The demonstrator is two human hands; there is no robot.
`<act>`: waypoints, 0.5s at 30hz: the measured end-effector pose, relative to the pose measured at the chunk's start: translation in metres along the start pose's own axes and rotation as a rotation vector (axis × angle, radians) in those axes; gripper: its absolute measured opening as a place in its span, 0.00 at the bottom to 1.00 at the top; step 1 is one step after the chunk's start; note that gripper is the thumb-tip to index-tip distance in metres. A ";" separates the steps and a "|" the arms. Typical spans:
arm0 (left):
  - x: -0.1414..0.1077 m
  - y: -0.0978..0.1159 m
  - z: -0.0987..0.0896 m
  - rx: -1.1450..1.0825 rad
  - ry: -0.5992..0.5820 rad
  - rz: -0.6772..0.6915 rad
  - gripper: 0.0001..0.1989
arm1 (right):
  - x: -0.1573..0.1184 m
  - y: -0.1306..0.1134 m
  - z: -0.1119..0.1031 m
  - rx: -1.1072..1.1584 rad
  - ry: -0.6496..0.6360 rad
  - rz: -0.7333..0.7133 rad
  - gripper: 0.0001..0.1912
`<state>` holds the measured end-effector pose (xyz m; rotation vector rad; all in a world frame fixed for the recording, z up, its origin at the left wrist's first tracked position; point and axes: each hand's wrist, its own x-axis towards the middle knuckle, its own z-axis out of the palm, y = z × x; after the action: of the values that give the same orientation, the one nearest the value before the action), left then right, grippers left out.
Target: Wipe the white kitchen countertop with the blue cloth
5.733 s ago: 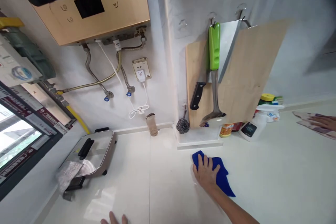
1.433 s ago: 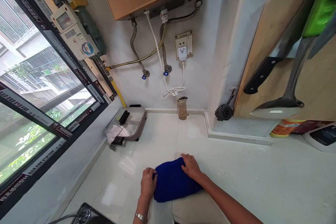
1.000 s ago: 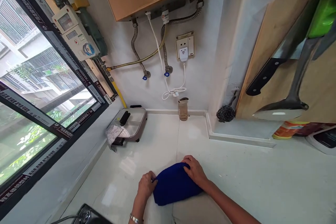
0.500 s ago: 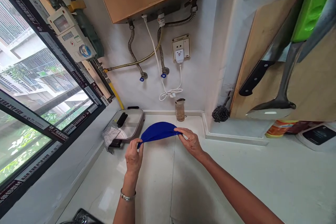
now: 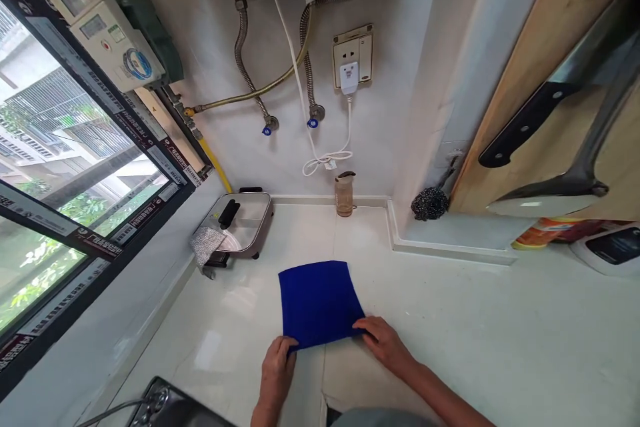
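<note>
A blue cloth [image 5: 321, 303] lies spread out flat on the white countertop [image 5: 450, 320], roughly square in shape. My left hand [image 5: 278, 367] pinches its near left corner between thumb and fingers. At the near right corner, my right hand [image 5: 385, 341] has its fingers closed on the cloth's edge. The far edge of the cloth rests free on the counter.
An electric pan with a glass lid [image 5: 245, 223] and a grey cloth [image 5: 206, 245] on it stand at the back left. A brown bottle [image 5: 344, 195] is by the wall. A scrubber [image 5: 430, 203] hangs right. A sink [image 5: 175, 407] lies front left.
The cloth was held up and sagging between both hands; now it lies flat on the counter, nearer to me. Both hands have drawn back toward my body, still gripping its corners.
</note>
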<state>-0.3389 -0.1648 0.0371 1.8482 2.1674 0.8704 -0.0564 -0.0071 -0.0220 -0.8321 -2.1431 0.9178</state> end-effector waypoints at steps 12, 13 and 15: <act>-0.061 -0.003 -0.006 -0.087 -0.107 -0.045 0.17 | -0.044 -0.032 -0.027 0.027 -0.400 0.142 0.22; -0.062 -0.003 -0.007 -0.082 -0.119 -0.055 0.17 | -0.044 -0.032 -0.027 0.030 -0.405 0.147 0.22; -0.059 0.000 -0.012 -0.083 -0.139 -0.068 0.15 | -0.041 -0.032 -0.029 0.044 -0.398 0.168 0.21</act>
<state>-0.3317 -0.2240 0.0330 1.7312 2.0653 0.7812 -0.0201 -0.0453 0.0058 -0.8744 -2.4019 1.3031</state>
